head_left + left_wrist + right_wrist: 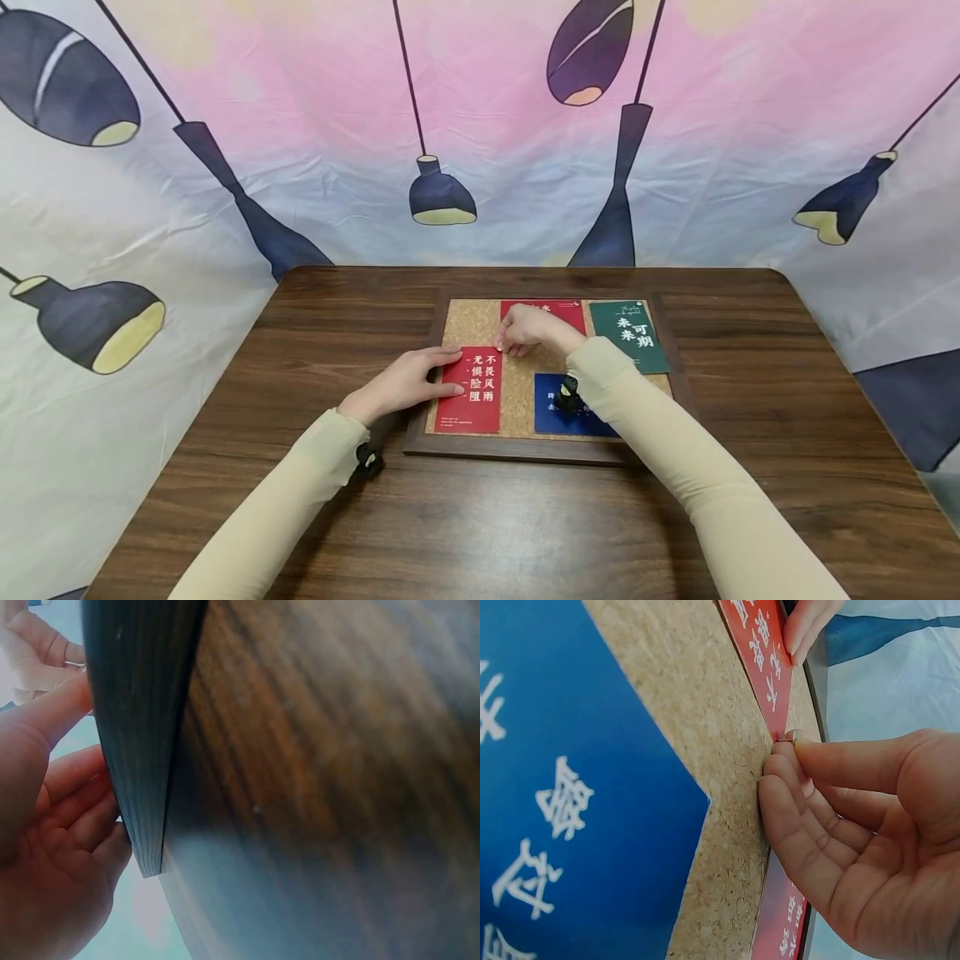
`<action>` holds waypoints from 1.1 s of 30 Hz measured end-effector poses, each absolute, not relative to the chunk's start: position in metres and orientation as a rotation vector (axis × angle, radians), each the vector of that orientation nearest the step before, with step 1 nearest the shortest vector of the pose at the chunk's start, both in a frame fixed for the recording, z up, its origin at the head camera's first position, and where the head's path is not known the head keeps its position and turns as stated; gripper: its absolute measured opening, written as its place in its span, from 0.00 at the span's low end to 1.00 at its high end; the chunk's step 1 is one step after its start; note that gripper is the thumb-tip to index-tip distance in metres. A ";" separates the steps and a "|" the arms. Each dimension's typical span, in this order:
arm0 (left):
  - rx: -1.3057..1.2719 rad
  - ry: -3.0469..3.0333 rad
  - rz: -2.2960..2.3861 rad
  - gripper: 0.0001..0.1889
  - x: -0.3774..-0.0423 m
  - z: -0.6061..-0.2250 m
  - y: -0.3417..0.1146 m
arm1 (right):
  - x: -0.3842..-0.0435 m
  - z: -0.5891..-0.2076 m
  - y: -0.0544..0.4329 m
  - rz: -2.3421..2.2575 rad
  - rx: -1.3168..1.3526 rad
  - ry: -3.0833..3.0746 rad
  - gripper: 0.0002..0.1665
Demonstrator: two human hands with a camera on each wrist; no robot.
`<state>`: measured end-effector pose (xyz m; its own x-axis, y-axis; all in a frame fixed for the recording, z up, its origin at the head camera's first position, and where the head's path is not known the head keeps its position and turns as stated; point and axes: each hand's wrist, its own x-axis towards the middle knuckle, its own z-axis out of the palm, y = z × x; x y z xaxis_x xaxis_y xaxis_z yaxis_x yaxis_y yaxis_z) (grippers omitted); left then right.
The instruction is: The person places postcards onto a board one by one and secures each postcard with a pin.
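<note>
A red card (472,412) with white characters lies on the left part of a framed corkboard (517,408). My left hand (411,379) rests on its left side, fingers and thumb extended over the card. At the card's upper right corner my right hand (531,327) pinches a small pin (786,740) between thumb and forefinger, its metal shank showing at the corner in the right wrist view. How deep the pin sits I cannot tell. The left wrist view has the left hand (56,840) beside the dark frame edge (139,727), its fingertips hidden behind it.
A second red card (562,315) lies at the board's top, partly behind my right hand. A green card (630,337) is at the upper right, and a blue card (547,421) lies below, partly under my right forearm. The brown wooden table (480,525) bears the board; a lamp-patterned cloth (360,200) hangs behind.
</note>
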<state>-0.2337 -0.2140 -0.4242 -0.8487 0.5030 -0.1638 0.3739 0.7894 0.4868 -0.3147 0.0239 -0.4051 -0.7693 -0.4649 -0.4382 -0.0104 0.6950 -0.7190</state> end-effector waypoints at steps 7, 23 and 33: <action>0.681 2.696 0.642 0.37 -0.234 -0.423 -0.213 | -0.315 -0.406 0.024 -0.975 -0.365 2.291 0.08; 0.681 2.713 0.607 0.37 -0.235 -0.424 -0.214 | -0.315 -0.404 0.020 -0.934 -0.386 2.318 0.07; 0.693 2.717 0.622 0.36 -0.235 -0.425 -0.213 | -0.316 -0.404 0.019 -0.906 -0.383 2.311 0.08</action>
<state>-0.2348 -0.2132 -0.4249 -0.8496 0.5058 -0.1495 0.3905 0.7937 0.4663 -0.3163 0.0189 -0.4040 -0.7660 -0.4664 -0.4424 -0.0413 0.7225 -0.6901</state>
